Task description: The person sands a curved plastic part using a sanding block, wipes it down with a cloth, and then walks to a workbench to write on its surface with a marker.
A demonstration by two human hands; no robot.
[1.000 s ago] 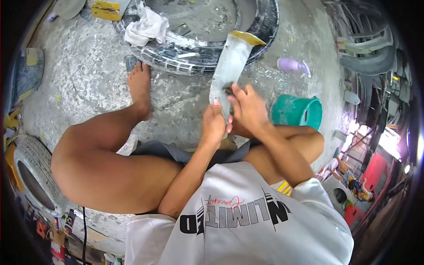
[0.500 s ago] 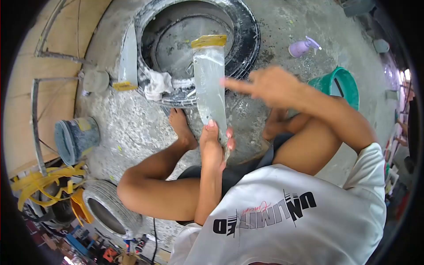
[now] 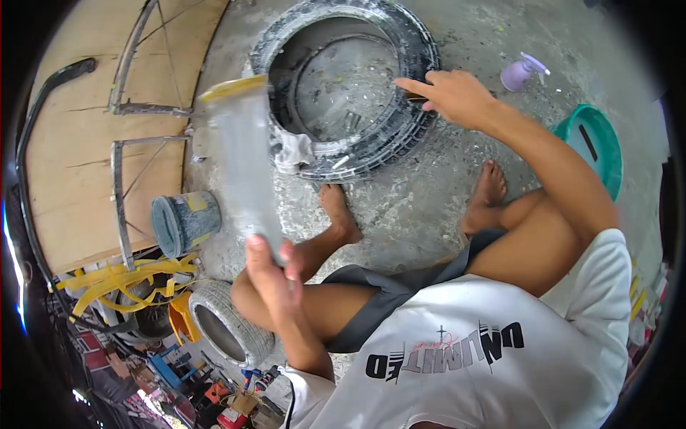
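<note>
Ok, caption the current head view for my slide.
Left hand holding a yellow-edged panel; right hand at the edge of the black tire, contact unclear.

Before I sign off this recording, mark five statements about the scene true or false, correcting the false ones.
1. The left hand holds a pale panel. True.
2. The right hand also grips that panel. False: it is apart, overlapping the large tire in view.
3. A spray bottle sits inside the green bucket. False: it is outside, on the floor.
4. A white cloth rests on the large tire. True.
5. The panel's yellow end points away from the left hand. True.
</note>
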